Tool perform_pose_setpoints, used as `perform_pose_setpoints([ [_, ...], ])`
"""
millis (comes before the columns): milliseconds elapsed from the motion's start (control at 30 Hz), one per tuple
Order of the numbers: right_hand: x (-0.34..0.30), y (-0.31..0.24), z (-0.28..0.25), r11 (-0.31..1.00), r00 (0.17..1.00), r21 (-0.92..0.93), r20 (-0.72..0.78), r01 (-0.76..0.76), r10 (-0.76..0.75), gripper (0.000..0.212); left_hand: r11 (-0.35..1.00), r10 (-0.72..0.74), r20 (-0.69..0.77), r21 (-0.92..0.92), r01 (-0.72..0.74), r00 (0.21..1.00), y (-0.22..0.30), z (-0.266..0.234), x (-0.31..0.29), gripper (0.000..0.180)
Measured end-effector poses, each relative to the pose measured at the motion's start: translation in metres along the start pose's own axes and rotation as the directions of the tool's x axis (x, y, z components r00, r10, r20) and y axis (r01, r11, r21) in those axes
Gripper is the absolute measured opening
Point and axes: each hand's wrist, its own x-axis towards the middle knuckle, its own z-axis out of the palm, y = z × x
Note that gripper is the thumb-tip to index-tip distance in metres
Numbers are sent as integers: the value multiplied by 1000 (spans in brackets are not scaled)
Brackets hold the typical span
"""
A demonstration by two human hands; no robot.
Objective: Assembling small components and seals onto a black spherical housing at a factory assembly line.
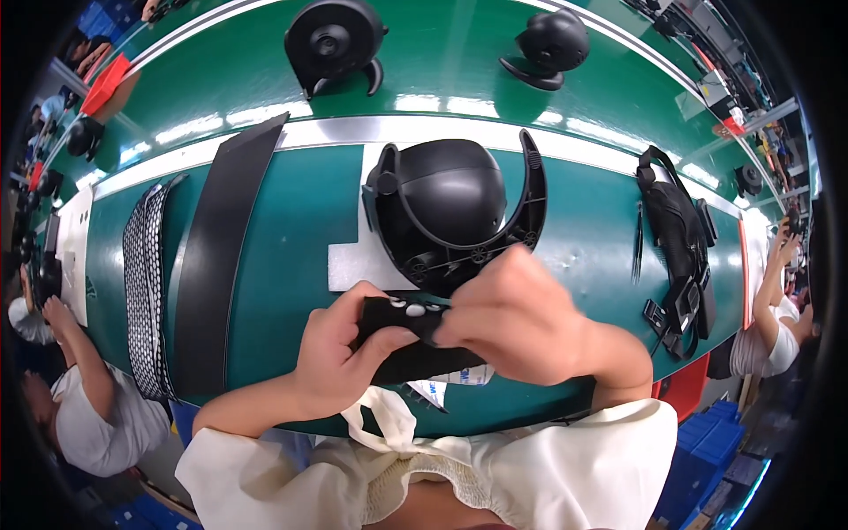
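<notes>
Close to my body, my left hand pinches a black soft piece with several white round spots between thumb and fingers. At the right end of the same piece, my right hand is closed, its fingertips pressed on the edge. Just beyond both hands sits a black helmet-like shell with a curved black bar around its near side. Below the hands lies more black material, beside a white printed sheet that is partly covered.
A white foam sheet lies under the shell. To the left are a long black strip and white-dotted strips; to the right, black straps with buckles. Black shells stand on the green line beyond. Other people work at both sides.
</notes>
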Motion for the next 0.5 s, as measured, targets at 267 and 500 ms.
perform_pose_setpoints([
  [267,11,0,-3,715,805,391,141,-580,576,38,914,267,216,-366,-176,939,-36,0,0,16],
  [500,8,4,2,789,836,287,105,-544,538,41,888,291,278,-435,-151,915,-35,0,2,16],
])
